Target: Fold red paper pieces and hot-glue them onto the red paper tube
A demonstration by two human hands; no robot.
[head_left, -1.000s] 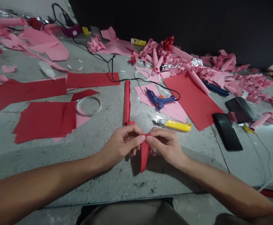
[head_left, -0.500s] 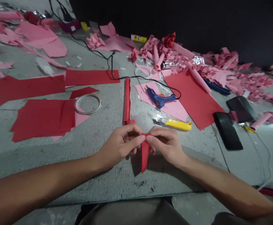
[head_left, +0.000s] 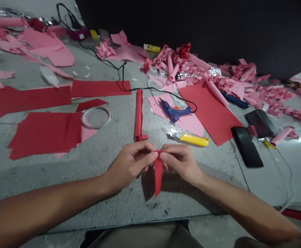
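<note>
Between my two hands hangs a narrow strip of red paper [head_left: 158, 175], its top edge pinched and its pointed end pointing down toward me. My left hand [head_left: 133, 162] grips the top edge from the left with thumb and fingers. From the right, my right hand [head_left: 182, 162] pinches the same edge, thumb close to the other thumb. Just beyond the hands lies a rolled red paper tube [head_left: 139, 113], with a short folded red piece at its near end. A yellow box cutter [head_left: 194, 139], blade out, rests right of the tube.
A blue glue gun [head_left: 175, 112] lies on pink paper, its black cord running left. Left are stacked red sheets [head_left: 45, 134] and a tape roll [head_left: 82, 119]. Right are a large red sheet [head_left: 209, 113] and a black phone [head_left: 247, 147]. Crumpled pink paper [head_left: 248, 74] lines the back.
The thumbs have drawn closer together on the strip's top edge. The strip hangs slightly lower in view, and the whole view has shifted a little.
</note>
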